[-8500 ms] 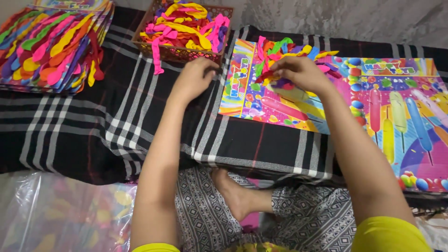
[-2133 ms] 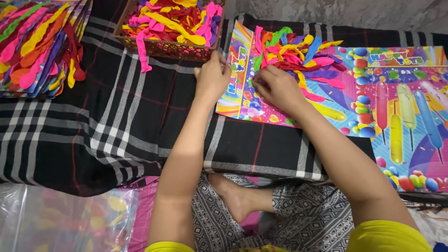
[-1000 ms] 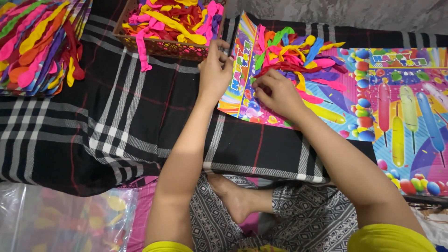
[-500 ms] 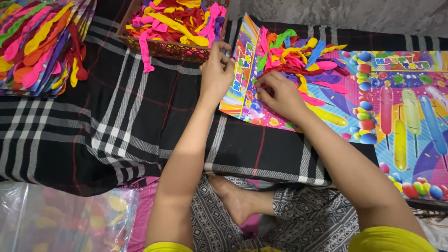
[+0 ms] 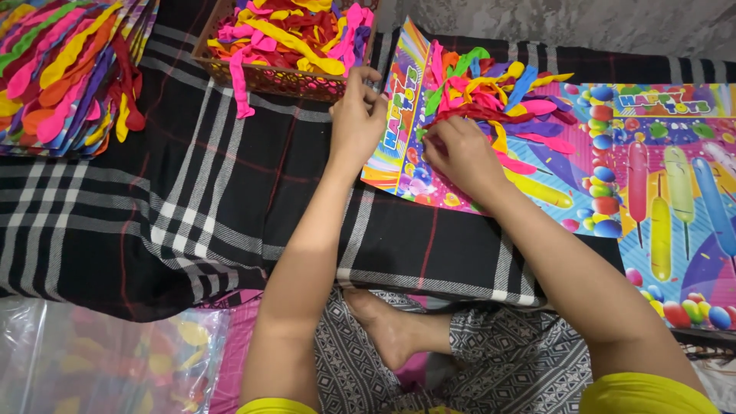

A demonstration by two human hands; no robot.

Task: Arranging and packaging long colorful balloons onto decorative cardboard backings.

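Here the bright printed cardboard backing card (image 5: 399,146) lay on the black plaid blanket (image 5: 230,207), its left edge lifted off the cloth. A fan of uninflated long rubber balloons, pink, yellow, orange, blue & green (image 5: 491,100), was already fixed across its upper part; the lower part showed only printed pictures, so by my reading the card was partly filled w/ room left.

Left hand (image 5: 356,123): grip closed, thumb & fingers pinching the card's raised left edge near the top. Right hand (image 5: 460,157): fingers curled down onto the card at the base of the balloon bunch; couldn't tell if it pinched a balloon or just pressed.

Just beyond the left hand sat a brown woven basket of loose balloons (image 5: 284,46). Far left, a stack of cards already loaded w/ balloons (image 5: 69,77), so several looked done. Right of the worked card lay a second flat printed card w/o balloons (image 5: 667,207), apparently not yet started. Clear plastic bag (image 5: 92,360) bottom left.
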